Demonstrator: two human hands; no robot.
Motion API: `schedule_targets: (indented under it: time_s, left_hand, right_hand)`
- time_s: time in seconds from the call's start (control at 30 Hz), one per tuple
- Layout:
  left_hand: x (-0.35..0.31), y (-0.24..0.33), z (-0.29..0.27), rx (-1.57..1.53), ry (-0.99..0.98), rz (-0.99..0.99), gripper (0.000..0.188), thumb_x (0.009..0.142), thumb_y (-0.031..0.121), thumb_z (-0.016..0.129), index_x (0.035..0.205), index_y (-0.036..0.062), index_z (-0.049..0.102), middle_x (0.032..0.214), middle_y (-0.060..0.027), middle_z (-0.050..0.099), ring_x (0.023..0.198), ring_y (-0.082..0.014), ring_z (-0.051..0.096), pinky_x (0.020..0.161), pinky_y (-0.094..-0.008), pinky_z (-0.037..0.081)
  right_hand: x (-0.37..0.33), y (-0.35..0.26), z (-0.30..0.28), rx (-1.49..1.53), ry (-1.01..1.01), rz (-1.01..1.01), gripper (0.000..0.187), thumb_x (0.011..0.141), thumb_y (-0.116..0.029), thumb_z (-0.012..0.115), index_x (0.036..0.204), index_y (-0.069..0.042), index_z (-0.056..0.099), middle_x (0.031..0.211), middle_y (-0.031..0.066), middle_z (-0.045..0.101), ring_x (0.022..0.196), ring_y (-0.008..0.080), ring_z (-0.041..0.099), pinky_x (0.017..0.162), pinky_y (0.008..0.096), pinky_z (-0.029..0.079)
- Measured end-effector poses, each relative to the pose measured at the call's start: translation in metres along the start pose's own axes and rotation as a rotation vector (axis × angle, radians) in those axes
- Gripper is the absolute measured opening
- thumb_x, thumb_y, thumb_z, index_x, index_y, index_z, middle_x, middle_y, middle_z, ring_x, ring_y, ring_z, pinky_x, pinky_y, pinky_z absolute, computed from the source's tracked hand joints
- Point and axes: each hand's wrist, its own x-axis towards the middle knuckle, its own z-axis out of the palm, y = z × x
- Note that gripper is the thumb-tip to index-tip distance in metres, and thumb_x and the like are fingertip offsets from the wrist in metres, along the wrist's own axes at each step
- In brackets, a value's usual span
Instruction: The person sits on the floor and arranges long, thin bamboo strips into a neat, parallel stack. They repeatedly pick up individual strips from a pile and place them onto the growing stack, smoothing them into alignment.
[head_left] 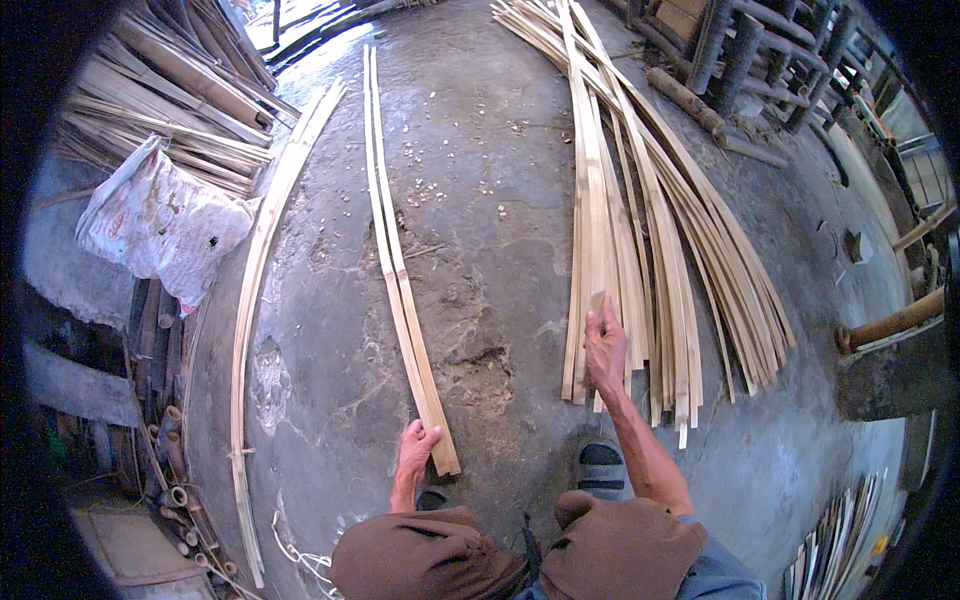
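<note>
Two long, pale bamboo strips (407, 310) run side by side up the middle of the concrete floor. My left hand (413, 448) is closed around their near end, thumb on top. To the right, a fanned pile of bamboo strips (655, 260) stretches away from me, its near ends uneven. Over the left part of that pile is my right hand (606, 350), its fingers pressed together and pointing away. A small pale tip shows at those fingertips; I cannot make out what it belongs to.
More bamboo strips (265, 225) lie lengthwise at left, beside a white sack (165, 225) and stacked split bamboo (190, 85). Bamboo poles (175, 495) are at lower left. A wooden frame (765, 60) stands far right, and thin strips (835, 540) lie at lower right.
</note>
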Motion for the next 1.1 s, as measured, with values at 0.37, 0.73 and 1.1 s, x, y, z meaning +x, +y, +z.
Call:
schedule_targets:
  time_s: [0.37,0.73,1.1]
  left_hand:
    - [0.001,-0.005,-0.006,-0.017,0.015,-0.006,0.029,0.091,0.009,0.067,0.116,-0.0029,0.058,0.104,-0.0104,0.070,0.092,-0.0159,0.066,0.084,-0.0313,0.053]
    - [-0.023,0.018,0.043,-0.061,-0.145,-0.084,0.028,0.092,0.013,0.069,0.116,0.0006,0.062,0.101,-0.0053,0.070,0.085,-0.0127,0.066,0.075,-0.0281,0.053]
    - [-0.023,0.022,0.093,-0.119,-0.229,-0.104,0.023,0.094,0.014,0.067,0.112,0.0020,0.059,0.095,-0.0086,0.070,0.085,-0.0173,0.068,0.075,-0.0302,0.055]
  right_hand:
    - [0.018,0.070,0.009,-0.047,0.032,-0.051,0.059,0.102,-0.023,0.056,0.153,-0.006,0.033,0.077,-0.0009,0.052,0.065,0.0101,0.048,0.059,0.0283,0.045]
    - [-0.044,0.047,0.032,-0.294,-0.274,-0.208,0.048,0.100,-0.030,0.054,0.135,0.003,0.053,0.118,0.0254,0.062,0.111,0.0383,0.059,0.098,0.0465,0.045]
    - [-0.103,0.075,0.082,0.060,-0.518,0.200,0.025,0.102,-0.027,0.056,0.113,-0.006,0.064,0.080,-0.0053,0.060,0.069,0.0061,0.053,0.060,0.0242,0.045]
